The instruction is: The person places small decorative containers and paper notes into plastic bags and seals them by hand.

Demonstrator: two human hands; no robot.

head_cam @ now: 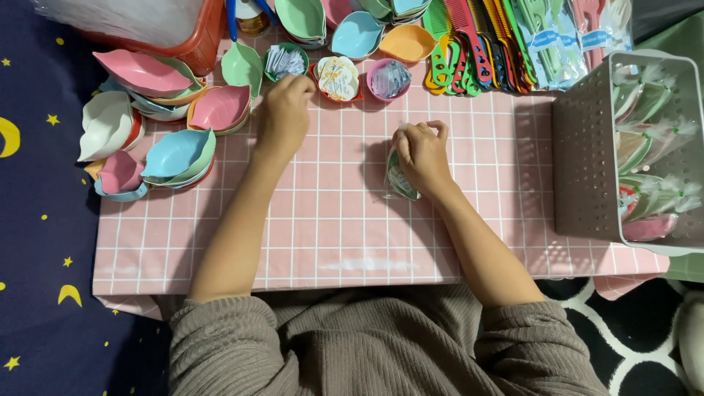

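My right hand [423, 152] rests on the pink checked table [330, 235], closed around a small clear plastic packet [400, 181] with a green leaf-shaped dish inside. My left hand [283, 111] reaches toward the back of the table, fingers curled near a green bowl of small wrapped sachets [285, 60] and a green leaf-shaped dish [243, 67]. Whether it grips anything is hidden by the fingers. A red bowl of yellow-white sachets [337, 78] and a pink bowl of sachets [389, 78] stand just to the right of that hand.
Stacks of pastel leaf-shaped dishes [158, 110] crowd the left edge. More dishes, coloured combs [469, 44] and bagged green cutlery [550, 37] line the back. A grey perforated basket [587, 147] with packed dishes stands at right. A red basket [198, 40] sits back left.
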